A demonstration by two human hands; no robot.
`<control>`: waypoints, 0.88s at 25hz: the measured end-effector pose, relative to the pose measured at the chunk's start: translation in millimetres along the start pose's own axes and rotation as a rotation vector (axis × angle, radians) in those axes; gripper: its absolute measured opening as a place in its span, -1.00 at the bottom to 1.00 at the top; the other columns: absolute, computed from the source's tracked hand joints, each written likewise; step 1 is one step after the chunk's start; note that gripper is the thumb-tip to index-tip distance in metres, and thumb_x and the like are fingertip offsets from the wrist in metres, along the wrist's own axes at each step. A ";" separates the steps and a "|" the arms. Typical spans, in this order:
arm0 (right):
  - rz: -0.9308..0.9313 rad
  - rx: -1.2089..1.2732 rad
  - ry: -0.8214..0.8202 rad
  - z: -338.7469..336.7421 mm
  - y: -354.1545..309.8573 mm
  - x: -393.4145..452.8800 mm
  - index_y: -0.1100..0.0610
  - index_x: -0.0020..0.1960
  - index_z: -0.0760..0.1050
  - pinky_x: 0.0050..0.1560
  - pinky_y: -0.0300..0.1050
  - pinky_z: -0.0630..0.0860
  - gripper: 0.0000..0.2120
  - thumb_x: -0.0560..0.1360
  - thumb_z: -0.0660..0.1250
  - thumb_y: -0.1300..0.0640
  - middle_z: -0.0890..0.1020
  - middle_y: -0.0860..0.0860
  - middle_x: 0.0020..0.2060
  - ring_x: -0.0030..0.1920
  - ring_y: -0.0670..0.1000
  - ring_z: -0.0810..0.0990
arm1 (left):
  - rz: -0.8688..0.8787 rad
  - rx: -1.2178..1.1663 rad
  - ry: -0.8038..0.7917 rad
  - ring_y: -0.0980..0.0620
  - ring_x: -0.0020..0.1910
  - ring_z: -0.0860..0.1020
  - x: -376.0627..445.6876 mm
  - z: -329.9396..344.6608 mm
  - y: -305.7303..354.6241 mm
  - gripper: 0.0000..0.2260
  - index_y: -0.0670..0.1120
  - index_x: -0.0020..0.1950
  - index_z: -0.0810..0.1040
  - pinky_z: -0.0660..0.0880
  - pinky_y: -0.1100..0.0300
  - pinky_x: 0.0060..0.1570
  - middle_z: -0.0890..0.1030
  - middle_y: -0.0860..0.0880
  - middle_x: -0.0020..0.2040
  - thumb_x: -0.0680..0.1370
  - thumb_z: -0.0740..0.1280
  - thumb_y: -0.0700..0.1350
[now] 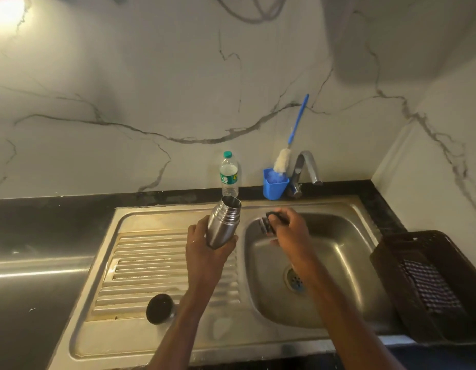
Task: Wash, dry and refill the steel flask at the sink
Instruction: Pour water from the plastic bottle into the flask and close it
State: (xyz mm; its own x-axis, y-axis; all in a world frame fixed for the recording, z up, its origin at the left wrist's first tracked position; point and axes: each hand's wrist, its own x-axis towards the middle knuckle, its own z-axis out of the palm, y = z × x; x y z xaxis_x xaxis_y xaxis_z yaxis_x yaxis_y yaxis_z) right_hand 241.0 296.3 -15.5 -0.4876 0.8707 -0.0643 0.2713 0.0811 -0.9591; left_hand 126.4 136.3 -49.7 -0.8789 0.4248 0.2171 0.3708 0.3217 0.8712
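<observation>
A: Nearest the camera — what's on the drainboard?

B: A round dark lid or cap (160, 308) sits upright on the ribbed steel drainboard (140, 263), near the front edge, just left of the left forearm. Can't tell what it belongs to.

A: Left hand?

B: Left hand (205, 241) is wrapped round the lower body of the steel flask (223, 221), fingers and thumb curled on it. Flask is held in the air over the seam between drainboard and basin, tilted, its open mouth pointing up and away toward the wall. No cap on it.

A: Right hand?

B: Right hand (290, 225) is over the sink basin (338, 252), fingers closed on a small dark-and-silver piece (269, 224) — blurred, so I can't name it for certain. It sits just right of the flask, not touching it.

A: Basin itself?

B: Steel, drain (294, 280) visible below the right wrist. A dark slotted basket (407, 284) stands on the desk at the right, a checked cloth (431, 285) inside.

A: Farther back?

B: Along the wall: a clear plastic water bottle (228, 173) with a teal cap, then a blue cup (274, 186) holding a blue-handled bottle brush (290, 140), then the curved tap (306, 169). Behind it all, white veined marble wall (124, 89).
</observation>
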 end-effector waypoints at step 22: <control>-0.379 -0.097 -0.438 -29.2 -38.4 -2.7 0.04 0.43 0.54 0.40 -0.05 0.51 -0.47 0.55 0.36 0.43 0.61 -0.01 0.32 0.35 -0.06 0.55 | 0.113 0.168 -0.053 -0.01 -0.11 0.58 -17.0 10.8 14.3 -0.34 0.20 0.34 0.53 0.61 -0.11 -0.10 0.48 0.09 0.01 0.24 0.54 0.16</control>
State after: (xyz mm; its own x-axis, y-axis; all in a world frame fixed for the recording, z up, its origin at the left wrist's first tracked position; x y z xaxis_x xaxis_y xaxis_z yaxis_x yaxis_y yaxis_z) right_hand 256.1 305.0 29.6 -0.8574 0.4923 0.1501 0.0760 0.4095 -0.9091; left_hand 149.9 142.8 -45.6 -0.8135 0.5088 0.2815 0.5145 0.4041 0.7563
